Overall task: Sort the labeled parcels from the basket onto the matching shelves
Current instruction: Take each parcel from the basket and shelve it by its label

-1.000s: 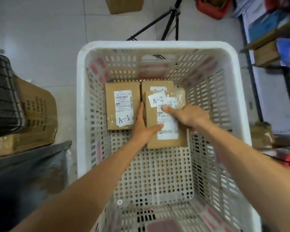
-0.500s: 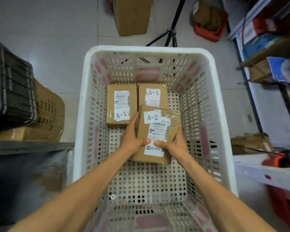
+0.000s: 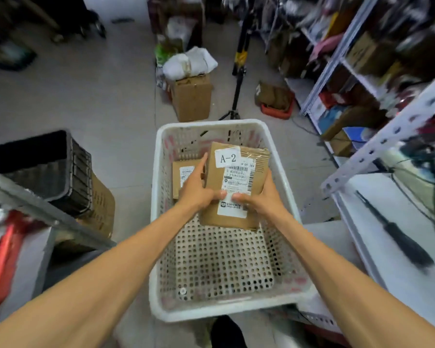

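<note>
A brown cardboard parcel labelled A-2 [image 3: 236,182] is lifted above the white perforated basket [image 3: 158,204]. My left hand [image 3: 196,189] grips its left edge, thumb on top. My right hand [image 3: 259,199] grips its lower right edge, thumb on the white shipping label. Below, inside the basket, another brown parcel [image 3: 183,174] lies flat, partly hidden by my left hand. Any parcel behind the held one is hidden.
White metal shelving [image 3: 377,146] packed with goods stands on the right, with a white shelf board [image 3: 392,259] near me. A black crate [image 3: 48,169] on cardboard sits left. A brown box [image 3: 191,96] and a tripod [image 3: 236,79] stand beyond the basket.
Both hands have raised the A-2 parcel out of the basket bottom. The view has tilted up, showing the floor and shelving ahead.
</note>
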Demonstrator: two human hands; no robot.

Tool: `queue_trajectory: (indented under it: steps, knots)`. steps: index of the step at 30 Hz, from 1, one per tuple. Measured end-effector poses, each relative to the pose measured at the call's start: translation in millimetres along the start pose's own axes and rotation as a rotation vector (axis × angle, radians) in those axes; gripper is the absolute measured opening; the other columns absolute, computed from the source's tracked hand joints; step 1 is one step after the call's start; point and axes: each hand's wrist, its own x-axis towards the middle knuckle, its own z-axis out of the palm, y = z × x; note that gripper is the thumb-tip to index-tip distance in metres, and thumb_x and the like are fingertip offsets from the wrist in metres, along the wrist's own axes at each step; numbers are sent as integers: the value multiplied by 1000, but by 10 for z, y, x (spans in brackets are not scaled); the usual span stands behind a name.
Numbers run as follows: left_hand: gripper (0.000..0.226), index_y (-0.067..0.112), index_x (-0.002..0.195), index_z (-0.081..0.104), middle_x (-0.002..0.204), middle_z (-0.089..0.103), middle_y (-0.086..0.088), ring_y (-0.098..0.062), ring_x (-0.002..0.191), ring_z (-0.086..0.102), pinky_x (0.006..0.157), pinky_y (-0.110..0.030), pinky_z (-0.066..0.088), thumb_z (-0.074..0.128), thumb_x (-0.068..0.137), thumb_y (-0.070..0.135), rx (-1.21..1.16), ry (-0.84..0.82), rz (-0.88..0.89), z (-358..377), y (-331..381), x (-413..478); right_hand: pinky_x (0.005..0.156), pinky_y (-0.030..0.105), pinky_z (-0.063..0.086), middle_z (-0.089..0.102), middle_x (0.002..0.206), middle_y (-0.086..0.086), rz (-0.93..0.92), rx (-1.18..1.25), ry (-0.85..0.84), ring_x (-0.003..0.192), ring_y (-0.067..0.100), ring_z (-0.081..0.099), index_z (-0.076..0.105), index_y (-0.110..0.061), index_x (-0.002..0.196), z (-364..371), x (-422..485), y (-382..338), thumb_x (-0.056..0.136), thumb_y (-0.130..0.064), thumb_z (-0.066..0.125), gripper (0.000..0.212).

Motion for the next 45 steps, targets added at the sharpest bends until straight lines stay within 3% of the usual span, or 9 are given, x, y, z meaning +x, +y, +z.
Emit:
queue_trajectory:
  steps: [9, 11, 16, 23, 30, 38, 40, 42, 45]
  knots:
    - [106, 37, 149, 23, 133, 55, -1, -17, 115, 54, 100, -41, 48, 81, 67, 3, -13, -96, 239, -206, 595, -1437, 82, 14, 50, 57, 119, -13, -134, 5, 152, 104, -6, 57, 27, -19, 139, -209, -1633, -744, 62, -5, 87, 99]
    - [107, 38, 149, 23, 132, 55, 0, -18, 117, 54, 101, -42, 47, 82, 66, 3, -4, -116, 263, -204, 635, -1734, 86, 17, 50, 57, 126, -9, -114, -8, 174, 112, 2, 57, 24, -21, 141, -236, -1953, -765, 60, -12, 90, 105]
    - [107, 37, 149, 22, 130, 54, 3, -16, 111, 55, 99, -44, 47, 83, 67, 6, -4, -141, 293, -153, 647, -2436, 101, 50, 46, 53, 137, -6, -104, -7, 193, 125, 17, 53, 23, -38, 141, -348, -2533, -727, 30, -53, 94, 132]
    - [105, 33, 150, 24, 117, 53, 8, -13, 108, 51, 96, -42, 49, 82, 67, 4, 57, -133, 354, 170, 695, -3360, 103, 41, 44, 56, 129, -3, -149, -4, 267, 120, 16, 54, 27, -19, 139, -563, -3607, -700, 57, -19, 91, 103]
    - [105, 41, 146, 29, 118, 60, 2, -16, 103, 59, 92, -45, 51, 83, 64, 4, 56, -184, 393, 913, 742, -4128, 81, 17, 40, 57, 117, -9, -177, -39, 408, 111, 11, 53, 31, -17, 139, -1202, -4566, -432, 63, -17, 88, 95]
    - [97, 34, 143, 32, 108, 58, 0, -10, 93, 57, 70, -25, 51, 84, 66, 7, 87, -352, 530, 2009, 968, -4708, 97, 30, 44, 58, 115, -11, -143, -35, 626, 112, 12, 55, 23, -22, 147, -2092, -5472, -108, 62, -23, 89, 108]
    - [96, 34, 143, 32, 106, 56, 2, -9, 94, 55, 68, -21, 49, 84, 67, 7, 98, -405, 556, 2314, 1044, -4808, 89, 21, 47, 59, 112, -12, -143, -34, 679, 105, 9, 56, 23, -24, 146, -2338, -5656, -24, 63, -21, 89, 106]
    - [97, 33, 144, 31, 109, 57, 1, -11, 96, 58, 77, -28, 53, 84, 67, 7, 95, -470, 559, 2638, 1135, -4885, 74, 6, 45, 59, 104, -18, -137, -30, 734, 92, -1, 56, 23, -25, 145, -2598, -5821, 76, 65, -19, 87, 102]
    - [98, 32, 144, 32, 120, 56, 1, -19, 112, 55, 94, -39, 50, 85, 65, 8, 109, -549, 574, 3177, 1272, -4986, 84, 20, 54, 60, 101, -22, -129, -4, 823, 88, -7, 58, 22, -26, 144, -2983, -6040, 234, 64, -15, 87, 103]
